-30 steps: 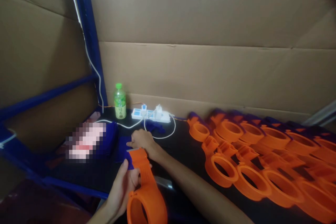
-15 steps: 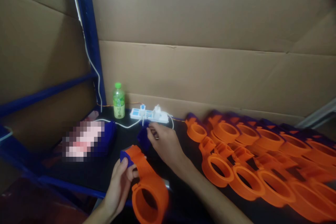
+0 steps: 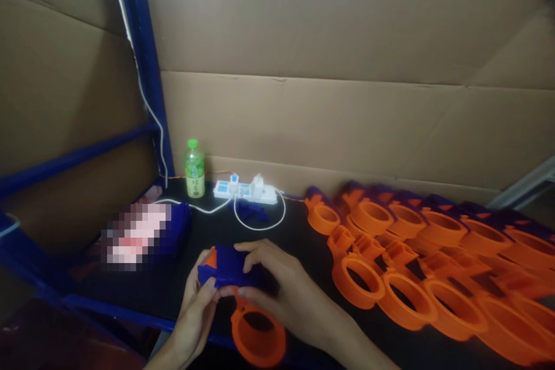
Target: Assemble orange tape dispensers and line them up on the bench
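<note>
In the head view an orange plastic tape dispenser with a large ring hangs below my hands. My left hand is closed around the left end of its head, thumb in front. Closed on a dark blue plastic cover, my right hand holds it against the top of that head. A bit of orange shows at the cover's left end; whether the cover is seated is hidden by my fingers. Behind my hands, several small dark blue pieces lie on the black surface.
Rows of orange tape dispensers fill the right side, the back ones with blue tops. A white power strip with cables and a green bottle stand at the back. Left is a partly blurred blue box; cardboard walls the rear.
My right hand has come back from the blue pieces near the power strip with a blue cover, now against the dispenser head. The dispenser has turned and its ring shifted slightly right.
</note>
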`<move>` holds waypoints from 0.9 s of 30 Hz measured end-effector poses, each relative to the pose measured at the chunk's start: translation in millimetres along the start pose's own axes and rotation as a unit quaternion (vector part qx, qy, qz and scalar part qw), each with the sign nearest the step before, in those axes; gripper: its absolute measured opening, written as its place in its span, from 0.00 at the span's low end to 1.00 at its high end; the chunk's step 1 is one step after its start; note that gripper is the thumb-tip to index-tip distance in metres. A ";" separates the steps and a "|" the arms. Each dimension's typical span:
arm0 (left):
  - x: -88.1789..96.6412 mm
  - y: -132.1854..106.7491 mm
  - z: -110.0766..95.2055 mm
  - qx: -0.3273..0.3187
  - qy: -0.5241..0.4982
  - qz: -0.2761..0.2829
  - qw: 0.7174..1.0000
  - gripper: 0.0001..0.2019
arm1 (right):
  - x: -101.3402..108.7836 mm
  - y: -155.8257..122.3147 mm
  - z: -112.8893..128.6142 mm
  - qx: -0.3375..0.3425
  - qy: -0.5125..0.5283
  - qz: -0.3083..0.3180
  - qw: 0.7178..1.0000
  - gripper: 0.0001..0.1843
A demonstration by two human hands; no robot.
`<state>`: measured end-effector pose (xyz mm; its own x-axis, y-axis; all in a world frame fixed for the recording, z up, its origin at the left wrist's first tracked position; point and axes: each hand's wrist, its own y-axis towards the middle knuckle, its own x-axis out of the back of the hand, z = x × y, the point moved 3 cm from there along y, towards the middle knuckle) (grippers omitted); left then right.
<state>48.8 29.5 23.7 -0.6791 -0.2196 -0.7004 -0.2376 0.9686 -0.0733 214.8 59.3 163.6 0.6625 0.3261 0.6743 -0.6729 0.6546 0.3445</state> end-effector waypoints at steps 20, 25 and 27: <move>0.4 4.3 5.1 0.030 0.030 0.002 0.999 0.26 | -3.7 -10.8 -4.8 -0.095 0.039 -0.028 0.994 0.09; 4.0 -0.6 3.3 0.035 0.032 0.030 0.998 0.29 | -5.3 -10.7 -4.6 -0.119 0.083 -0.029 0.989 0.09; 4.0 -1.8 2.6 0.028 0.022 0.064 0.997 0.30 | -8.5 -9.0 -10.8 -0.156 0.125 -0.040 0.979 0.09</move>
<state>48.3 27.3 19.3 -0.7318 -0.0966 -0.6747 -0.1086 0.9938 -0.0245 218.8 58.0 147.6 0.7946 0.3964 0.4598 -0.5087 0.8482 0.1478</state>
